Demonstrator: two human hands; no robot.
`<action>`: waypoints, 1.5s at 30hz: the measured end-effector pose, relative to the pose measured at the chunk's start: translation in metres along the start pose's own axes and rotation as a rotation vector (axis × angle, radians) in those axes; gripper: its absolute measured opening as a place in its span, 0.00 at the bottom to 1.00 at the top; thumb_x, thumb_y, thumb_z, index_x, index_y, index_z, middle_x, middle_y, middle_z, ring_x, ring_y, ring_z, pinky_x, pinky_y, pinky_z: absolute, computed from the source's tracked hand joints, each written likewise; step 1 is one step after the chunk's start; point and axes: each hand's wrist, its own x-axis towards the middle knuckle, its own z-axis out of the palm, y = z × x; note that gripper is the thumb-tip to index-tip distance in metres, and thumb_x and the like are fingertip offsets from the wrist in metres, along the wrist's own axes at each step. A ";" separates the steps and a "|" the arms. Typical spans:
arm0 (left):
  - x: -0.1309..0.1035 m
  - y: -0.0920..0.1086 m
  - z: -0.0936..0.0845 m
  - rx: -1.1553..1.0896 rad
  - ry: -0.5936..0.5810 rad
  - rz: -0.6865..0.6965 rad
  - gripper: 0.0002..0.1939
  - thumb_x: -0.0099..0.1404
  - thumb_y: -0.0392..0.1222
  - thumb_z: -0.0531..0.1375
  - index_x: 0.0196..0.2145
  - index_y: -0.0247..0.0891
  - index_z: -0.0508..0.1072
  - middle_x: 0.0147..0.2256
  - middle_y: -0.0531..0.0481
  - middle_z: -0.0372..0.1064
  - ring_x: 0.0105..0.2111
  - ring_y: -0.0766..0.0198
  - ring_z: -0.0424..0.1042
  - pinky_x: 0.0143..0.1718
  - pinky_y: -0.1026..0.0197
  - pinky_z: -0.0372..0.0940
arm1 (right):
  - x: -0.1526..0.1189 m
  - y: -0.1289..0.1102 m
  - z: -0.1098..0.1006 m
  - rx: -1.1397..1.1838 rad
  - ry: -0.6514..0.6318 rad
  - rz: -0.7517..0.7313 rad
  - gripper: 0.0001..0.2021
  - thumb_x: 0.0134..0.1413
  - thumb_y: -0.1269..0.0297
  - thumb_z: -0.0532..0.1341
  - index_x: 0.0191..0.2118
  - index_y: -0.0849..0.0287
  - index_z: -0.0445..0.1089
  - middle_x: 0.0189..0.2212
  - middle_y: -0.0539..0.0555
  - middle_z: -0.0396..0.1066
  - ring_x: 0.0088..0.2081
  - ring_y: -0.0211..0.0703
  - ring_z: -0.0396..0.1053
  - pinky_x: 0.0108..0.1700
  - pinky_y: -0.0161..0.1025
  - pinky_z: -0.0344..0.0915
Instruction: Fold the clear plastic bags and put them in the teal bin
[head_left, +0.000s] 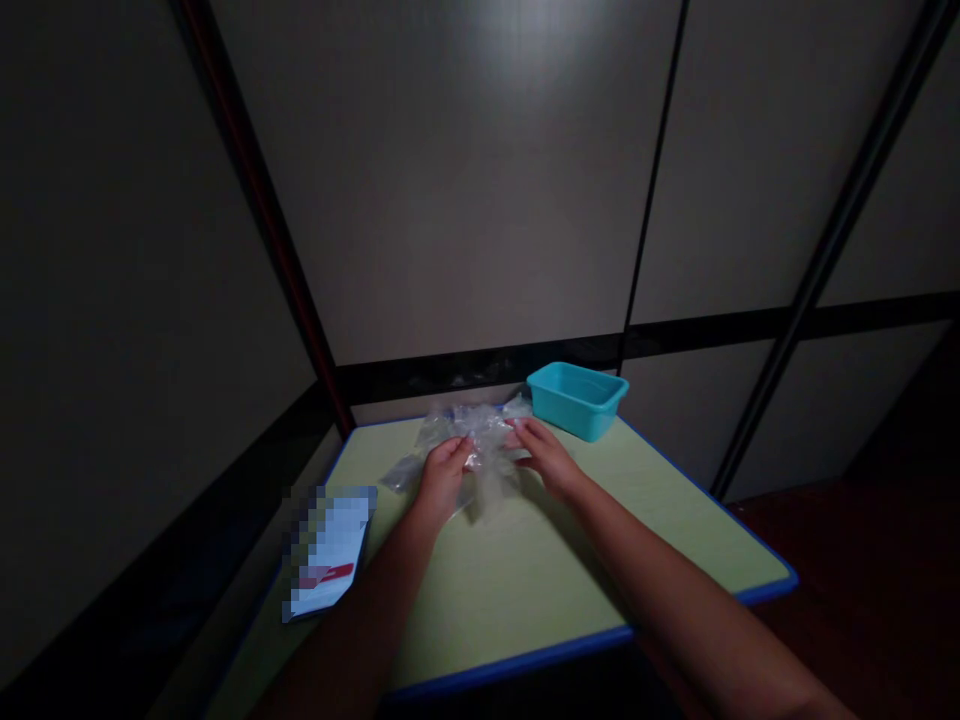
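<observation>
Crumpled clear plastic bags (484, 430) lie bunched at the far middle of the table, some of the film spread out to the left. My left hand (444, 472) is closed on the plastic, its thumb pressed on top. On the other side, my right hand (546, 455) has its thumb and fingers at the edge of the same film, closed on it in a loose pinch. How many bags there are I cannot tell, as the film overlaps.
A turquoise plastic basket (574, 412) stands at the far right corner of the pale green table (510, 600) with blue edging. Toward the left edge lies a partly blurred, flat, light-blue item (334, 550). Panelled cabinet doors (480, 220) rise directly behind the table.
</observation>
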 end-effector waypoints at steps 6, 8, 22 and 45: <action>-0.004 0.006 0.004 -0.064 -0.033 -0.036 0.23 0.43 0.57 0.69 0.27 0.34 0.73 0.23 0.52 0.70 0.24 0.65 0.69 0.28 0.64 0.62 | -0.001 0.006 0.003 -0.108 -0.105 -0.076 0.21 0.33 0.44 0.68 0.21 0.59 0.68 0.18 0.48 0.66 0.23 0.36 0.61 0.29 0.35 0.56; -0.003 0.007 0.002 -0.069 -0.030 -0.051 0.22 0.43 0.55 0.69 0.28 0.35 0.73 0.24 0.52 0.70 0.24 0.66 0.69 0.28 0.65 0.63 | 0.002 0.005 -0.001 -0.113 -0.056 -0.087 0.23 0.36 0.41 0.65 0.21 0.60 0.68 0.17 0.48 0.65 0.22 0.35 0.58 0.27 0.35 0.53; 0.005 0.008 -0.010 -0.123 0.024 -0.092 0.19 0.47 0.49 0.70 0.28 0.36 0.68 0.27 0.52 0.71 0.27 0.66 0.72 0.30 0.64 0.65 | 0.014 -0.007 -0.026 -0.146 0.268 -0.244 0.21 0.42 0.42 0.61 0.23 0.58 0.69 0.19 0.49 0.65 0.24 0.37 0.58 0.28 0.36 0.54; 0.016 0.021 -0.021 -0.429 0.271 -0.196 0.07 0.62 0.41 0.58 0.27 0.38 0.66 0.29 0.48 0.74 0.33 0.60 0.76 0.40 0.57 0.68 | 0.005 -0.021 -0.029 -0.111 0.119 -0.249 0.31 0.52 0.34 0.49 0.20 0.58 0.70 0.28 0.56 0.73 0.35 0.46 0.68 0.38 0.40 0.61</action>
